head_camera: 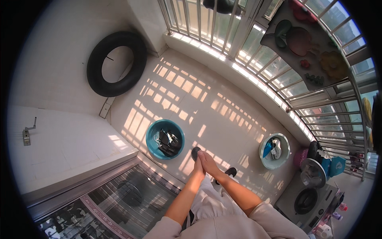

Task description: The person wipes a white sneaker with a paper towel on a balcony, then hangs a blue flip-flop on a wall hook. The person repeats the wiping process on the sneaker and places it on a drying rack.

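In front of my lap, my left hand [199, 168] and my right hand [210, 163] are pressed together, palms facing, with the fingers pointing away from me. No object shows between them, and the inner sides of both hands are hidden. Just beyond and left of them, a teal plastic basin [150, 149] stands on the tiled floor. Dark wet-looking fabric [167, 146] with white cords lies inside it. To the right, a pale green plastic basin [286, 159] contains a white shoe [277, 149] and a blue item [267, 149].
A black inner tube [97, 79] leans against the left wall. Metal railings [274, 71] line the windows, with a patterned mat [298, 62] hung over them. A front-loading washing machine [288, 195] stands at right, near a pink basket [300, 156]. A glass sliding door [131, 200] is at lower left.
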Action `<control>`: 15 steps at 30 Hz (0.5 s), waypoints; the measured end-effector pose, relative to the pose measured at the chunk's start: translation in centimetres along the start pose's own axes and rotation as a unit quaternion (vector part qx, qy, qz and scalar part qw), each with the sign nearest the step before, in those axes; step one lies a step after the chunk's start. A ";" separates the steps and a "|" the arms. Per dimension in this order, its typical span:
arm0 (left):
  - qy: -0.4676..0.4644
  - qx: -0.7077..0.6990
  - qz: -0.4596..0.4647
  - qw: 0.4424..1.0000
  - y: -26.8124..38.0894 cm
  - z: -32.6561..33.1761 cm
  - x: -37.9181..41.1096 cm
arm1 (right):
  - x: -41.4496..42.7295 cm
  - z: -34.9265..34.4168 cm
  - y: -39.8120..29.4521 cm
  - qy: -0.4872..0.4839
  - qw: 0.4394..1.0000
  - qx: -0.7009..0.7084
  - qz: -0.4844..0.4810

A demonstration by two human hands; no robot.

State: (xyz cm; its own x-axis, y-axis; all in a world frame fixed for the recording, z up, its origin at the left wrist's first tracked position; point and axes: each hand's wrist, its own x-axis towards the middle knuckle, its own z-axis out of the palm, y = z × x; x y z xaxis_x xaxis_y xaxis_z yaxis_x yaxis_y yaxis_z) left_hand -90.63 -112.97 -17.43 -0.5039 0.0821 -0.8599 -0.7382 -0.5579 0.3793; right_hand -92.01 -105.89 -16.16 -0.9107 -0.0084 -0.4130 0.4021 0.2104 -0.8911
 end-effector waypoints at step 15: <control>-0.293 0.248 -0.211 0.899 -26.3 26.9 -14.4 | -22.6 -31.6 10.3 0.453 0.883 -0.114 0.048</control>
State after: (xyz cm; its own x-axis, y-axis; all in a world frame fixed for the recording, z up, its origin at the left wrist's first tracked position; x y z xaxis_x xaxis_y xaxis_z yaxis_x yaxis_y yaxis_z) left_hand -76.06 -77.30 -5.84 -0.1747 0.7025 -0.6899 -0.9548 0.0503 0.2930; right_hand -70.30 -72.63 -10.07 -0.6167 0.7838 -0.0732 0.5467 0.3596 -0.7562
